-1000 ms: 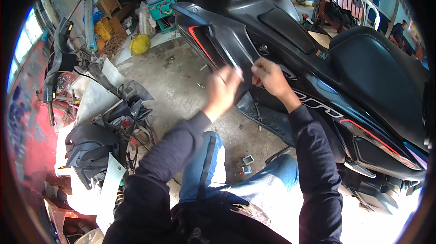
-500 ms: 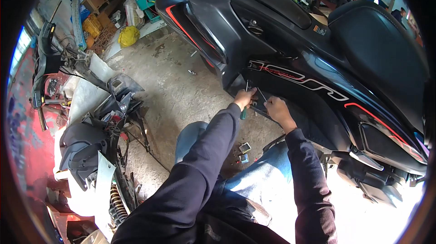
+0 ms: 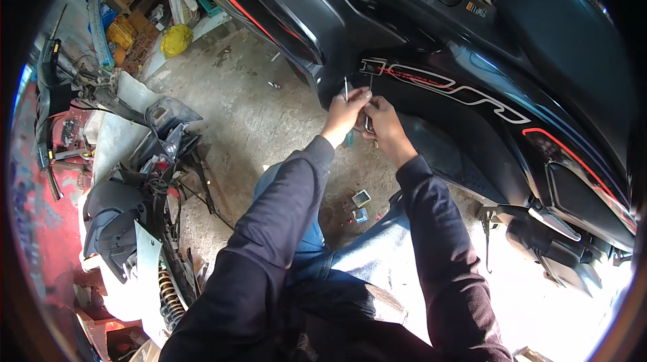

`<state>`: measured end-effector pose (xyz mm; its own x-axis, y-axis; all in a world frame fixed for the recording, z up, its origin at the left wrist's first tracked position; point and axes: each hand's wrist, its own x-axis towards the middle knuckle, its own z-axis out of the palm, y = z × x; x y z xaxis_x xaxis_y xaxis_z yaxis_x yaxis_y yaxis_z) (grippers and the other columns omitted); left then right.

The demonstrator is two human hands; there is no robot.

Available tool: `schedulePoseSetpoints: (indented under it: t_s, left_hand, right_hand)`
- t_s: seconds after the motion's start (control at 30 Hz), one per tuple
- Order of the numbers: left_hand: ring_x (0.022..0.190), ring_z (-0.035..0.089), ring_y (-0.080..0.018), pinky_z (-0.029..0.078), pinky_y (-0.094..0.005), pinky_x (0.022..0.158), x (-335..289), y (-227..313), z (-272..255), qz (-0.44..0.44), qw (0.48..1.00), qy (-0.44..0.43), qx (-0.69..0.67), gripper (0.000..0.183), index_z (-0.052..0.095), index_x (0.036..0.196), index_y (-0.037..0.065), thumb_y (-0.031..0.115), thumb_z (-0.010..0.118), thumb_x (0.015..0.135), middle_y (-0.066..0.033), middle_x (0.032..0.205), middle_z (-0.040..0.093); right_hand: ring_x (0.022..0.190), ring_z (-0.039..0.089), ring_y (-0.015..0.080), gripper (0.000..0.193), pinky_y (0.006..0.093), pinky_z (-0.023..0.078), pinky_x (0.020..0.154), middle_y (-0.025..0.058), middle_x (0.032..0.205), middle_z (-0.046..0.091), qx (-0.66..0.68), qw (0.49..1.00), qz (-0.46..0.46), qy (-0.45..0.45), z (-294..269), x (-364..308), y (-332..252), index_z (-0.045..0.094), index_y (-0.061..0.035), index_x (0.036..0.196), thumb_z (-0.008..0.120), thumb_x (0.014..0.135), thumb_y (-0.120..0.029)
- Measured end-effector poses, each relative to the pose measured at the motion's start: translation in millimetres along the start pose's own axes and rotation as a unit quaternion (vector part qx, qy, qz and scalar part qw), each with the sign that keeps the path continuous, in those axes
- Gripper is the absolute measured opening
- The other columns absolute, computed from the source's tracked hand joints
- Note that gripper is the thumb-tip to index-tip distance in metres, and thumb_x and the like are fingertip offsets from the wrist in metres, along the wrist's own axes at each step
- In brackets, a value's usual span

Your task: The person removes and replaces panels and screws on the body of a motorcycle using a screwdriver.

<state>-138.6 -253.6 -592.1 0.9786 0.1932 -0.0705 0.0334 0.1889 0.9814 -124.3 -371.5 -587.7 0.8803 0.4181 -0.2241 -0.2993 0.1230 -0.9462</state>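
Observation:
Both hands are close together in front of the dark lower side panel of a black scooter with red and silver trim. My left hand is closed around a screwdriver; its metal shaft points up above the fingers and a green handle shows below them. My right hand is closed just beside it, fingertips almost touching the left ones. It pinches a thin metal tool, mostly hidden by the fingers, so its exact kind does not show.
Two small square containers lie on the concrete floor below my hands. A small metal piece lies farther left. A stripped scooter with a coil-spring shock stands at left. A yellow bag sits among clutter at the back.
My hands have come closer together and sit higher in the view. The right hand's thin tool, plainly visible before, is now mostly covered. The view has shifted, moving the scooter upward.

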Motion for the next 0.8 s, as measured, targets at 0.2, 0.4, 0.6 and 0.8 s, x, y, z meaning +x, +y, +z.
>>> schedulePoseSetpoints:
  t_s: [0.2,0.4,0.6,0.8]
  left_hand:
    - [0.060,0.054,-0.0049,0.046,-0.0206,0.052,19.1,-0.7,-15.4,0.024,0.998,-0.032,0.051,0.038,0.059,0.118,-0.004,0.019,0.063,0.088,-0.0044,0.087,0.065]
    - [0.073,0.057,-0.0062,0.047,-0.0205,0.063,27.8,-4.9,-21.4,0.016,0.996,-0.041,0.074,0.036,0.061,0.117,-0.002,0.019,0.063,0.088,-0.0047,0.090,0.065]
    - [0.080,0.058,-0.0073,0.047,-0.0215,0.067,24.9,-3.1,-20.4,0.024,0.997,-0.040,0.065,0.037,0.060,0.117,-0.002,0.022,0.063,0.089,-0.0034,0.093,0.065]
    - [0.075,0.056,-0.0039,0.044,-0.0201,0.061,4.8,-15.6,-26.9,0.072,0.996,0.004,0.056,0.035,0.060,0.114,0.002,0.028,0.060,0.091,0.0012,0.089,0.063]
  right_hand:
    - [0.062,0.055,0.0115,0.017,0.0230,0.042,0.043,0.0063,0.079,0.056,-0.002,0.998,-0.048,0.045,11.5,28.6,16.3,0.050,-0.0016,0.105,0.044,0.096,-0.015]
    - [0.062,0.054,0.0108,0.016,0.0249,0.043,0.044,0.0054,0.079,0.056,0.023,0.995,-0.064,0.067,18.5,32.1,16.5,0.050,-0.0020,0.105,0.044,0.095,-0.014]
    - [0.058,0.052,0.0094,0.014,0.0246,0.042,0.043,0.0047,0.078,0.056,0.021,0.994,-0.076,0.077,20.1,34.3,16.0,0.051,-0.0029,0.102,0.044,0.095,-0.012]
    - [0.060,0.054,0.0114,0.014,0.0246,0.045,0.046,0.0062,0.080,0.058,0.047,0.986,-0.049,0.150,36.3,37.3,9.7,0.052,-0.0026,0.102,0.044,0.096,-0.012]
